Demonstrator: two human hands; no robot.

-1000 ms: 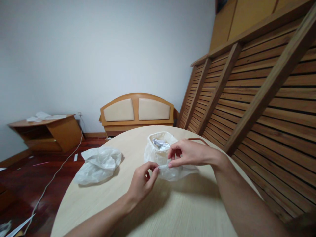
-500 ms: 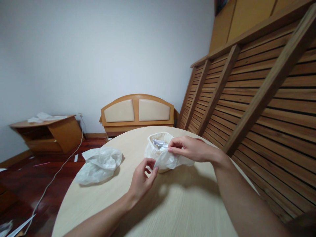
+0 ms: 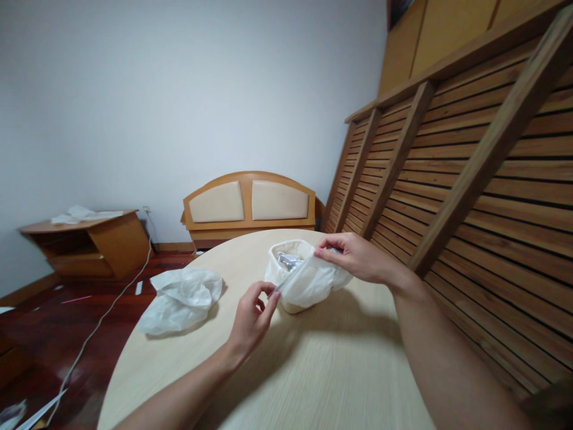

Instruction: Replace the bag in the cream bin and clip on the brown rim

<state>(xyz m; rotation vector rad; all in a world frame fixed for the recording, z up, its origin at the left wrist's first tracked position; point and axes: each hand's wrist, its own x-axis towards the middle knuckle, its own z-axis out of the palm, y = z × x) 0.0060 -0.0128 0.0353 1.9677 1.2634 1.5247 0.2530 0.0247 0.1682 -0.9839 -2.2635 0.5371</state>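
A small white plastic bag (image 3: 313, 280) hangs stretched between my two hands above the round table (image 3: 313, 370). My left hand (image 3: 250, 319) pinches its near corner. My right hand (image 3: 356, 257) pinches the far edge, held higher. Just behind the bag stands a small cream basket (image 3: 286, 266) lined with plastic, with silvery crumpled wrappers (image 3: 289, 260) inside. The stretched bag covers part of the basket's front and right side.
A second crumpled white plastic bag (image 3: 181, 298) lies on the table's left side. A slatted wooden frame (image 3: 447, 173) leans along the right. A headboard (image 3: 248, 206) and a low wooden cabinet (image 3: 85, 242) stand by the far wall; a cable (image 3: 102, 316) trails over the floor.
Both hands have lifted the small bag off the table. My right hand has risen and moved back over the basket, pulling the bag taut; my left hand keeps its pinch.
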